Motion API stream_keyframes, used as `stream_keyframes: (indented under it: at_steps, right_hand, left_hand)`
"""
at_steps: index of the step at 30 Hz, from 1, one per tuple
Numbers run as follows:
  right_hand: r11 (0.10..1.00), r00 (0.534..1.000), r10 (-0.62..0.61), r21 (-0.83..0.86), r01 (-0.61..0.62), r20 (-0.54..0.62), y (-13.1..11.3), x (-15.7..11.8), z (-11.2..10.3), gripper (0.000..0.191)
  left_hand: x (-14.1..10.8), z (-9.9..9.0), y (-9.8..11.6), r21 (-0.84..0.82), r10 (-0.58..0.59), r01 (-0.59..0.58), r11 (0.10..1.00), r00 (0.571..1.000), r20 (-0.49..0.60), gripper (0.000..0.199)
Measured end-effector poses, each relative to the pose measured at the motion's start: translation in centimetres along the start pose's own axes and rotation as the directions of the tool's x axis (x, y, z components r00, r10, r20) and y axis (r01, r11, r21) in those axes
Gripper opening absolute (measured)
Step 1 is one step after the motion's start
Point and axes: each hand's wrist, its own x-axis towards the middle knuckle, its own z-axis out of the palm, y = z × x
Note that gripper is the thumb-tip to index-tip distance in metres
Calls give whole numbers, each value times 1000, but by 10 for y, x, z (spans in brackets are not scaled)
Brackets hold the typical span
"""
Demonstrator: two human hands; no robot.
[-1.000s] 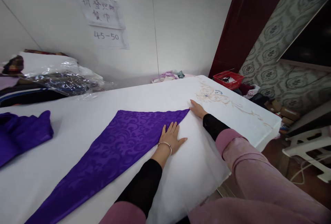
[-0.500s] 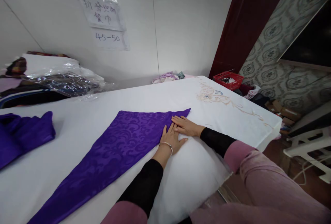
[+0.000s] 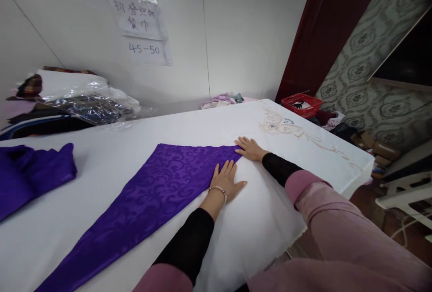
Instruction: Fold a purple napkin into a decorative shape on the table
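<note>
A purple patterned cloth napkin [image 3: 153,188], folded into a long pointed shape, lies flat on the white tablecloth [image 3: 101,157]. Its near left end runs out at the bottom of the view. My left hand [image 3: 227,181], with a bracelet at the wrist, rests with fingers stretched on the napkin's right part, the thumb spread out over the white cloth. My right hand [image 3: 250,149] lies flat at the right-hand point of the napkin and covers the tip. Neither hand grips anything.
Another purple cloth [image 3: 37,175] lies bunched at the left. Behind it are piled fabrics and a clear plastic bag [image 3: 97,103]. Some lilac cloth [image 3: 218,101] sits at the back edge. A red basket [image 3: 301,104] and a white stool [image 3: 407,197] stand off the right side.
My right hand has slid away from my left hand, outward to the napkin's right tip, which it now covers. My left hand has stayed nearly in place. The view has shifted slightly.
</note>
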Motion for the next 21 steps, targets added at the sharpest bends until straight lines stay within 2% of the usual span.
stream_keyframes:
  at_steps: [6, 9, 11, 13, 15, 16, 18, 21]
  right_hand:
    - [972, 973, 230, -53, -230, 9, 30, 12, -18, 64]
    - [947, 949, 316, -61, -316, -18, 33, 7, -28, 67]
    - [963, 967, 253, -84, -255, -41, 20, -4, -27, 70]
    - [991, 999, 44, -123, -47, -25, -3, -19, -19, 72]
    - [975, 981, -185, -112, 190, 50, -28, -34, -7, 73]
    - [960, 962, -259, -86, 266, 87, -39, -40, -1, 72]
    - [954, 947, -293, -32, 300, 131, -52, -48, 7, 72]
    - [974, 963, -222, -15, 227, 150, -53, -47, 9, 72]
  left_hand:
    - [1, 2, -1, -20, 7, -7, 1000, 1000, -2, 85]
    - [1, 2, -1, -20, 8, -8, 1000, 1000, 1, 84]
    - [1, 3, -1, -22, 9, -9, 1000, 1000, -4, 84]
    - [1, 3, 0, -27, 10, -10, 1000, 1000, -14, 84]
    - [2, 3, 0, -33, 12, -13, 999, 1000, -16, 86]
    - [2, 3, 0, -35, 12, -12, 999, 1000, -16, 86]
    - [2, 4, 0, -37, 10, -10, 999, 1000, -6, 88]
    - [3, 4, 0, -45, 4, -3, 999, 1000, 7, 88]
